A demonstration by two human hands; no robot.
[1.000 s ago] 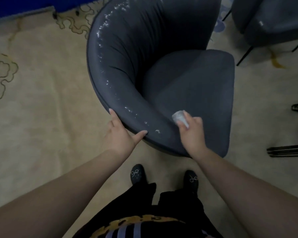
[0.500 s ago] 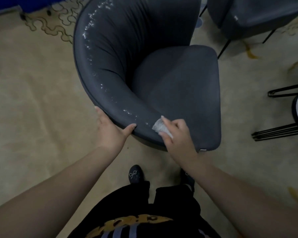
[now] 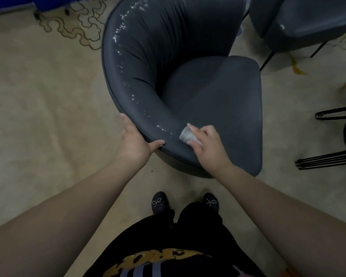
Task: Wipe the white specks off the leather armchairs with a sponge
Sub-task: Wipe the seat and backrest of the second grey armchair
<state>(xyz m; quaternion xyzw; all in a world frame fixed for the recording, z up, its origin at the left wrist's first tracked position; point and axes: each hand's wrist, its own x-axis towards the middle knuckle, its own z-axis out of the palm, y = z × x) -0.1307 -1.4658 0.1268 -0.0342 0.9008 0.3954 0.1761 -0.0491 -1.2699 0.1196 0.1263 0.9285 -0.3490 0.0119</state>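
Fingers (image 3: 196,130) of the right hand (image 3: 208,142) pinch the sponge (image 3: 185,134) on the armchair (image 3: 208,96) rim while the left hand (image 3: 135,141) grips its edge, so a light stroke may merely smear the white specks (image 3: 162,127).

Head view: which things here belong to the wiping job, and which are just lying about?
Job: sponge gripped by the right hand; armchair with white specks; left hand holding its rim.
Lying about: second armchair; black metal frame; carpet.

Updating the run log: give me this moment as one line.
right hand grips sponge on armchair rim | left hand steadies rim | white specks remain
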